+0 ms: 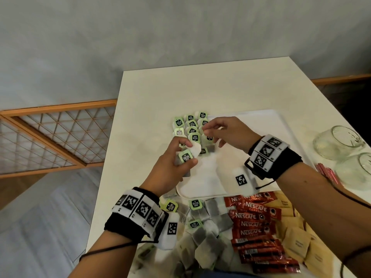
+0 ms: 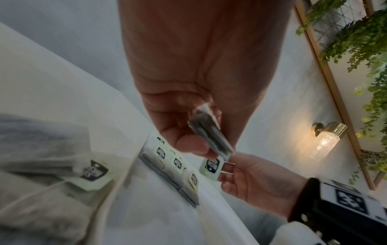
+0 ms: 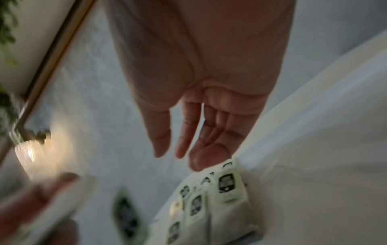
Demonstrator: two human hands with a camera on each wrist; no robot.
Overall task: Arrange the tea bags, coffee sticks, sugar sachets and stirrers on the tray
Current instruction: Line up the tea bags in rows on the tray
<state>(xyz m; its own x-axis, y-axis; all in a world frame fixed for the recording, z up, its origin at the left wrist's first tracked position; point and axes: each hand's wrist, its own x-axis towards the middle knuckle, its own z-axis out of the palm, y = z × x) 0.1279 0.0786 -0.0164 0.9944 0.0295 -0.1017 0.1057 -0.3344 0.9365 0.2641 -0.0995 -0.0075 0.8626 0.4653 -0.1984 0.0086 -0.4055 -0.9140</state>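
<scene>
A white tray (image 1: pixel 261 121) lies mid-table. Rows of green-tagged tea bags (image 1: pixel 190 126) fill its far left corner, also seen as tea bag rows (image 3: pixel 209 195). My left hand (image 1: pixel 189 153) hovers over the tray's left side and grips a small bunch of tea bags (image 1: pixel 185 158) between thumb and fingers; in the left wrist view the held bags (image 2: pixel 211 134) stick out of the left hand (image 2: pixel 201 142). My right hand (image 1: pixel 205 127) hangs over the rows with straight, spread fingers (image 3: pixel 209 157), holding nothing.
Along the near table edge lie loose tea bags (image 1: pixel 206 235), red Nescafé coffee sticks (image 1: pixel 255 223) and brown sugar sachets (image 1: pixel 295 239). Red stirrers (image 1: pixel 325 173) and two glass jars (image 1: pixel 341 143) sit right of the tray. The table's left edge (image 1: pixel 118 121) is close.
</scene>
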